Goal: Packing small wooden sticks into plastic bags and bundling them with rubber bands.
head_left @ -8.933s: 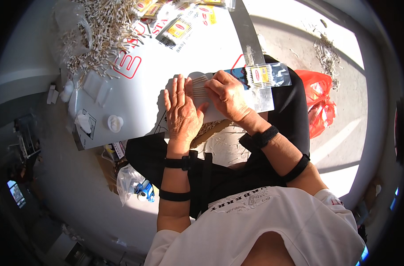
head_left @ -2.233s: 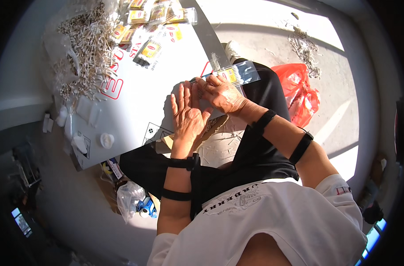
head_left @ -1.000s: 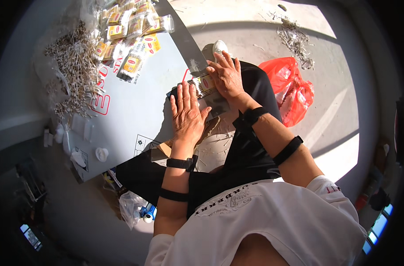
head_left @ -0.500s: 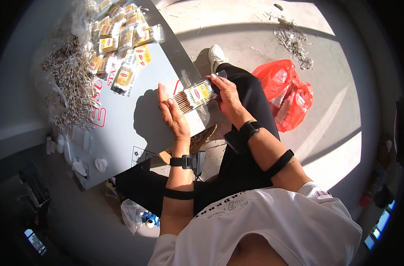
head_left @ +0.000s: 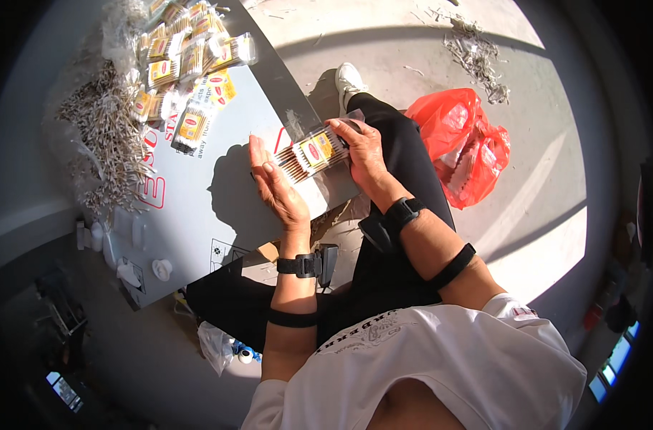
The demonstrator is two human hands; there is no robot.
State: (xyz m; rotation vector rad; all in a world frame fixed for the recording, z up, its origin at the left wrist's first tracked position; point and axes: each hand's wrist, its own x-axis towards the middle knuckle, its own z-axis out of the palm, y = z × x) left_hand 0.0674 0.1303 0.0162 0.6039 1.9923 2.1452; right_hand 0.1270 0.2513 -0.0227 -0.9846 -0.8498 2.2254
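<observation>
A clear packet of cotton swabs (head_left: pixel 315 152) with a yellow and white label is held above the near edge of the board, tilted up toward the right. My right hand (head_left: pixel 366 153) pinches its right end, thumb on top, where a bit of loose clear film sticks out. At the other end, my left hand (head_left: pixel 282 195) has its fingers stretched out and its palm against the swab tips. Its thumb lies close to the packet's near corner. Farther left on the board lie several finished-looking swab packets (head_left: pixel 194 123) and a large heap of loose cotton swabs (head_left: pixel 108 136).
The grey printed board (head_left: pixel 197 215) serves as a work surface. Crumpled clear film (head_left: pixel 124 32) lies by the heap; small white containers (head_left: pixel 97 235) stand at the left. A red plastic bag (head_left: pixel 459 143) sits on the floor to the right, with scattered swabs (head_left: pixel 480 57) beyond.
Both hands and the packet have shifted slightly left with little change in grip. The whole view has moved a little, so the board and its packets appear farther left.
</observation>
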